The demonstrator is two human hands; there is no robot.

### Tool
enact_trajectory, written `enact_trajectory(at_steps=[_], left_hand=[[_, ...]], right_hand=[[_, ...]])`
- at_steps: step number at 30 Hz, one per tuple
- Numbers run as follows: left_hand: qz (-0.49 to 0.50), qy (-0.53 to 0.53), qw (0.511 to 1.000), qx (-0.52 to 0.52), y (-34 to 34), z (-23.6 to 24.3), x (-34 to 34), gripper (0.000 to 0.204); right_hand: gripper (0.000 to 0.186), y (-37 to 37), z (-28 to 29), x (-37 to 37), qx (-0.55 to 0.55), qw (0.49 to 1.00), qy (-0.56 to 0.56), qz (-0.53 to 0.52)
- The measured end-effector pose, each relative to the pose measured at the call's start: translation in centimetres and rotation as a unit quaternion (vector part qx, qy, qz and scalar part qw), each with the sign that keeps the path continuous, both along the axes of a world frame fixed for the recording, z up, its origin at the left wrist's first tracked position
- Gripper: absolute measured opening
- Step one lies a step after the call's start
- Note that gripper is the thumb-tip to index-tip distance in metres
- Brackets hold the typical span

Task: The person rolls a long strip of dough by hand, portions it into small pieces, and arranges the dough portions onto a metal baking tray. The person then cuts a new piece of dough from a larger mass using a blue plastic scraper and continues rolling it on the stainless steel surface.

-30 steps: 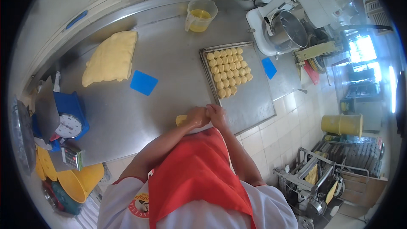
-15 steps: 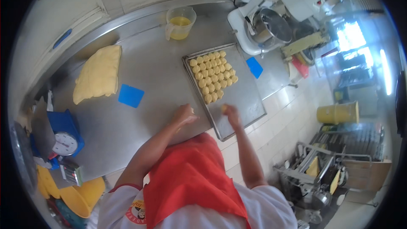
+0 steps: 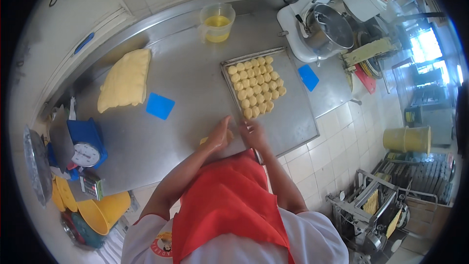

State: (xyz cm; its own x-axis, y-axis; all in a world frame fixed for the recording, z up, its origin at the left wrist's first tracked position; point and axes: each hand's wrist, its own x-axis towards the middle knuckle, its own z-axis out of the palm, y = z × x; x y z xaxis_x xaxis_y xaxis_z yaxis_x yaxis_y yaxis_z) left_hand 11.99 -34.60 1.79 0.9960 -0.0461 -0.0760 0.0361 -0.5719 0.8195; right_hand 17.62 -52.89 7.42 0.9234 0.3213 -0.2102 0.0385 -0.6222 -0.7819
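Note:
My left hand [image 3: 218, 134] is at the counter's front edge, fingers curled around what looks like yellow dough. A smaller dough piece [image 3: 203, 141] shows behind its wrist, partly hidden. Close beside it, my right hand [image 3: 251, 134] has bent, slightly blurred fingers over the left rim of a metal tray [image 3: 298, 122]; what they hold is unclear. On that tray sit several small dough rounds [image 3: 255, 85] in rows. A large folded dough slab [image 3: 124, 80] lies at the left on the steel counter [image 3: 181, 73], next to a blue scraper [image 3: 160, 106].
A jug of yellow liquid [image 3: 216, 24] stands at the back, a white mixer [image 3: 293, 29] and another blue scraper [image 3: 308, 77] at the right. A blue scale [image 3: 85, 139] and calculator [image 3: 91, 186] are at the left. Rolling machinery [image 3: 366, 205] stands below right.
Half a second ago my right hand was apart, over the tray with a small dough piece; it has moved left, back beside my left hand. The whole view has shifted a little.

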Motion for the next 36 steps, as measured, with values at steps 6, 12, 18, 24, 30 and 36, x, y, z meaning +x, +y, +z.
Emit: enact_trajectory(at_steps=[6,12,18,24,30,36], left_hand=[[-0.112,0.174,0.977,0.045,1.3,4.9,0.0,0.057],[-0.083,0.194,0.962,0.174,-0.6,4.2,0.0,0.028],[-0.062,0.162,0.969,0.173,1.2,0.0,1.6,0.03],[-0.023,0.243,0.953,0.181,0.0,7.1,4.7,0.042],[-0.069,0.058,0.959,0.27,-3.3,5.9,0.4,0.063],[0.093,0.049,0.95,0.292,-3.2,3.5,-2.5,0.054]], right_hand=[[0.022,3.5,0.5,-2.1,0.083,0.989,0.113,-0.043],[0.032,7.0,1.8,-4.5,-0.129,0.988,-0.046,-0.073],[0.028,3.8,3.4,-3.9,-0.001,0.965,0.18,0.189],[0.024,-7.9,-1.4,2.1,0.173,0.964,0.084,-0.183],[0.037,-10.2,-4.6,12.6,-0.107,0.964,-0.114,-0.216],[0.046,-10.7,-1.7,12.5,-0.116,0.948,-0.152,-0.254]])
